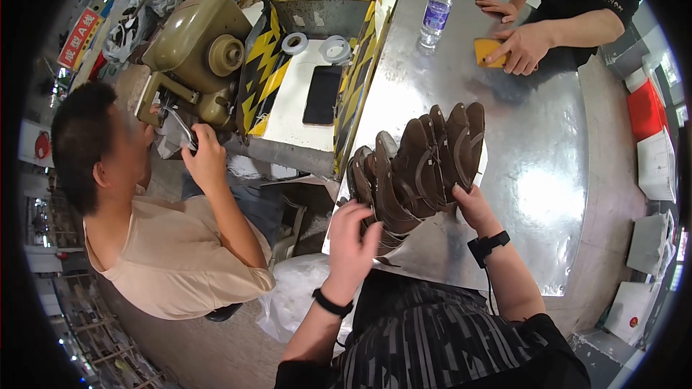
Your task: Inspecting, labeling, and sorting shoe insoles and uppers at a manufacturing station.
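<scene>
A row of brown shoe uppers (pixel 414 166) stands packed together on the metal tabletop before me, their light-edged flaps upward. My right hand (pixel 474 209) grips the near edge of the rightmost upper, thumb on its outside and fingers hidden behind. At the left end of the row, my left hand (pixel 353 241) is held close to the uppers with its fingers apart. Some blur covers those fingers, and I see nothing held in them. Whether they touch the uppers I cannot tell.
Across the metal table (pixel 540 144), another person's hand rests on a yellow object (pixel 490 52). A water bottle (pixel 436 14) stands at the far side. To the left, a seated person works at a sewing machine (pixel 198 43); beside it lies a phone (pixel 322 95) in a striped-edged tray.
</scene>
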### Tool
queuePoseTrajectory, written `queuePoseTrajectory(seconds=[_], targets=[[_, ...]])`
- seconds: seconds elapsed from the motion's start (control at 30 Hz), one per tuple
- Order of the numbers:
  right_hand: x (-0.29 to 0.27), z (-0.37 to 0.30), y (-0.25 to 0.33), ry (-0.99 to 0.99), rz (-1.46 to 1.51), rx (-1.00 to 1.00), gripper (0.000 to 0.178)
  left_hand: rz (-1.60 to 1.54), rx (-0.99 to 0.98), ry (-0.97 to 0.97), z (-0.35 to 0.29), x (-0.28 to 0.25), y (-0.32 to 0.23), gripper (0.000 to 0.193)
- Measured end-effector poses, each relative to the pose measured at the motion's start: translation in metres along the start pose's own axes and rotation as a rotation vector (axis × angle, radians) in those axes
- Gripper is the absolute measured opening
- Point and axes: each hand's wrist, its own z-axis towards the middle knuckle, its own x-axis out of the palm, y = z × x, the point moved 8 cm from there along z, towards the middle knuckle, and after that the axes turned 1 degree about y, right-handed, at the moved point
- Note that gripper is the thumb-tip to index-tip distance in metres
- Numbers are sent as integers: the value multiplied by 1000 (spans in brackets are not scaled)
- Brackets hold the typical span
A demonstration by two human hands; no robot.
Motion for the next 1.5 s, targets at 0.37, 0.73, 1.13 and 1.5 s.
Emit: queuePoseTrajectory(seconds=[0.37,0.73,1.13,1.5], targets=[[-2,3,-1,-35,33,7,51,326,135,220,33,64,-20,48],[8,3,1,47,149,30,51,288,125,273,26,61,-17,56],[1,4,-5,1,125,23,53,246,32,152,-30,20,4,57],[-5,12,-16,61,28,47,59,163,-32,127,-39,34,12,44]])
